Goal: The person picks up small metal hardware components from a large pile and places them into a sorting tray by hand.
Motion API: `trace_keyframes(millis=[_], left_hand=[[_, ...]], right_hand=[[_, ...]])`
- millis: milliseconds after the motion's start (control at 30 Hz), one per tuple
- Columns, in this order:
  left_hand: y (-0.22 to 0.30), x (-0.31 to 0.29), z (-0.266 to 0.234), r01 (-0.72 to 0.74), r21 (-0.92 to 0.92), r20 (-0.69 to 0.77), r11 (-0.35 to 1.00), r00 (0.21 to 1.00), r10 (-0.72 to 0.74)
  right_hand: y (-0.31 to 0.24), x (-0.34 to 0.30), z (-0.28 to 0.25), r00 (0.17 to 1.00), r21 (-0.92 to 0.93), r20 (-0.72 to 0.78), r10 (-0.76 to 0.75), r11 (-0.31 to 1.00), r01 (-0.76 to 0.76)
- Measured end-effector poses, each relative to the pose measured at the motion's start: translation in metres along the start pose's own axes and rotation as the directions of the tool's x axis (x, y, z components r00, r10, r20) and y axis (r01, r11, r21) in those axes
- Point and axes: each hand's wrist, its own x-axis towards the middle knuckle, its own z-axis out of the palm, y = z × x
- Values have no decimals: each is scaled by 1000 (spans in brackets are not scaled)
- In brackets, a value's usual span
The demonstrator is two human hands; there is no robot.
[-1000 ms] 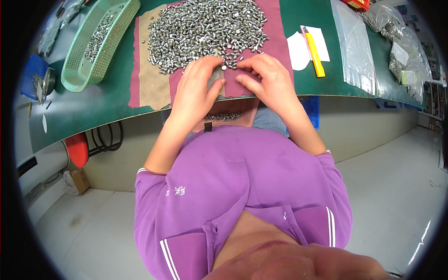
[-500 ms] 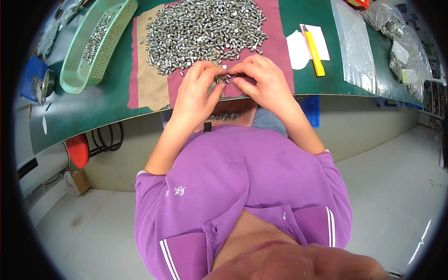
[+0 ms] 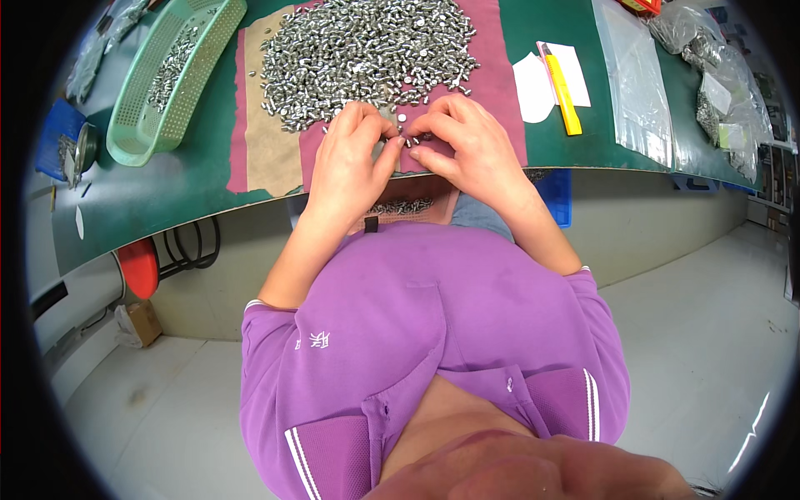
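Near the table's front edge, both my hands work close together over a mat of maroon and tan cloth (image 3: 273,150). The fingers of my left hand (image 3: 352,162) are curled, thumb and forefinger closing at a small metal part. Facing it, my right hand (image 3: 468,143) has bent fingers, its thumb and forefinger tips around the same spot; what they grip is too small to make out. Between the fingertips lie a few small shiny metal parts (image 3: 409,142). Just beyond them is a single pale round piece (image 3: 402,118). A large heap of similar metal parts (image 3: 358,58) covers the mat's far side.
At the left stands a long green perforated basket (image 3: 125,137) with metal parts inside, beside a blue bin (image 3: 62,125). To the right lie a yellow cutter knife (image 3: 563,92) on white paper and clear plastic bags (image 3: 637,100). Below the table edge, a pink basket (image 3: 442,212) holds more parts.
My left fingertips have shifted slightly, and the right hand has drawn a little lower. The few parts between them now lie differently, closer to the right fingers. The heap looks the same.
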Motion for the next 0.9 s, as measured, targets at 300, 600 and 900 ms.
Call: trace_keyframes(millis=[300, 600, 900], left_hand=[[3, 2, -1, -11, -1, 16, 1000, 1000, 11], [-3, 2, -5, 29, -45, 66, 999, 997, -26], [-2, 1, -6, 64, -67, 98, 996, 994, -58]], right_hand=[[4, 0, 5, 1000, 19, 0, -12, 1000, 12], [7, -1, 4, 998, 45, 35, -44, 998, 42], [3, -6, -1, 998, 21, 31, 50, 999, -51]])
